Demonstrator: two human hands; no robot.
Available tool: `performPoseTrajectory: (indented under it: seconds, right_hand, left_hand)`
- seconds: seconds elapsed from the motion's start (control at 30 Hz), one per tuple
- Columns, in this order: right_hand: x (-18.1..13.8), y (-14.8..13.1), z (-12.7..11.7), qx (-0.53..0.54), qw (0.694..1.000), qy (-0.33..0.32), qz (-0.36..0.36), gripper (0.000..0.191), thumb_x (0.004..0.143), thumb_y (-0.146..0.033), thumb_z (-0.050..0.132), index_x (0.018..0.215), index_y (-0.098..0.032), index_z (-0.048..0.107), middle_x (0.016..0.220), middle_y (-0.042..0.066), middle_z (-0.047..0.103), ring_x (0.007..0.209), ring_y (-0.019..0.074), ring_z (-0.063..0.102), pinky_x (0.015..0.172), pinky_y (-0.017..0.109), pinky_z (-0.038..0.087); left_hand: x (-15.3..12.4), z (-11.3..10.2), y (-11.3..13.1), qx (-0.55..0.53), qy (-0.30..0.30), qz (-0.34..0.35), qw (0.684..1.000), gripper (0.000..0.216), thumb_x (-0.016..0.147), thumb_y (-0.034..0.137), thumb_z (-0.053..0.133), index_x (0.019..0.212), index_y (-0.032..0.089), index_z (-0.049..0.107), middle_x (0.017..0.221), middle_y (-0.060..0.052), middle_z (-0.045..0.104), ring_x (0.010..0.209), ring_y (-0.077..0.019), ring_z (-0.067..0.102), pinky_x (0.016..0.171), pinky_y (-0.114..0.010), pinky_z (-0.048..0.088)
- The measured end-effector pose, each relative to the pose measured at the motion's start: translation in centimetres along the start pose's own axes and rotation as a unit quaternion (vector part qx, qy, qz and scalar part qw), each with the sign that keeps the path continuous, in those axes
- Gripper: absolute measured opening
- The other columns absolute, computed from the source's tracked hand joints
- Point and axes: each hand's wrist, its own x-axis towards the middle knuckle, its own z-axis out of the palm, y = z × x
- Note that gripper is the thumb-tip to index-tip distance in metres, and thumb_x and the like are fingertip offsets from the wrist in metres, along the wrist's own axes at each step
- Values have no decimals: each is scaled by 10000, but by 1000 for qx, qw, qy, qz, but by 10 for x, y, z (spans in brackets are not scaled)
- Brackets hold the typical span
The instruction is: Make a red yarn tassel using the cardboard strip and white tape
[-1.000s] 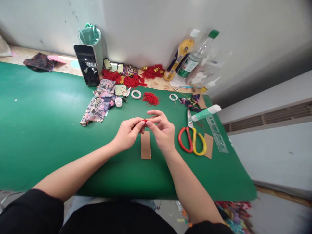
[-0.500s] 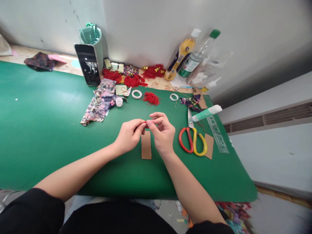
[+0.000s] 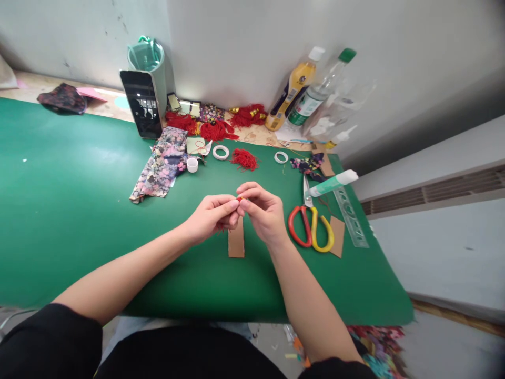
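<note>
Over the green table mat, a small bundle of red thread shows between my fingertips, with a speck of yellow at its top. My left hand is closed around it, and a few red strands hang out below the palm. Thumb and forefinger of my right hand pinch the bundle's upper end, with the other fingers curled. Most of the bundle is hidden by the fingers. A brown cardboard strip lies flat beneath my hands. Farther back rests a loose pile of red thread.
Scissors with red and yellow handles lie right of my hand, beside a glue stick and a clear ruler. Tape rolls, floral cloth, a propped phone and bottles stand toward the wall.
My left hand has turned and closed more around the red bundle, so strands now show beneath it. The right fingertips have shifted slightly left and in closer.
</note>
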Motion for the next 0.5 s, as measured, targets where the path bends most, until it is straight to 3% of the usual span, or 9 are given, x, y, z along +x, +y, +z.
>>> performPoseTrajectory:
  seconds: [0.2, 0.5]
  right_hand:
    - [2, -7, -4, 21, 998, -40, 42, 93, 674, -276, 824, 723, -256, 748, 849, 16, 639, 809, 130, 595, 759, 296, 512]
    - [1, 1, -1, -51, 998, 8, -28, 67, 717, -279, 791, 736, -246, 736, 847, 21, 655, 820, 145, 617, 792, 325, 531]
  left_hand:
    - [-2, 3, 0, -72, -26, -32, 997, 360, 711, 426, 765, 661, 100, 621, 460, 51, 454, 404, -22, 292, 460, -208, 218]
    - [-1, 5, -2, -84, 19, -21, 996, 363, 680, 410, 789, 635, 98, 608, 458, 49, 446, 403, -18, 284, 443, -202, 194]
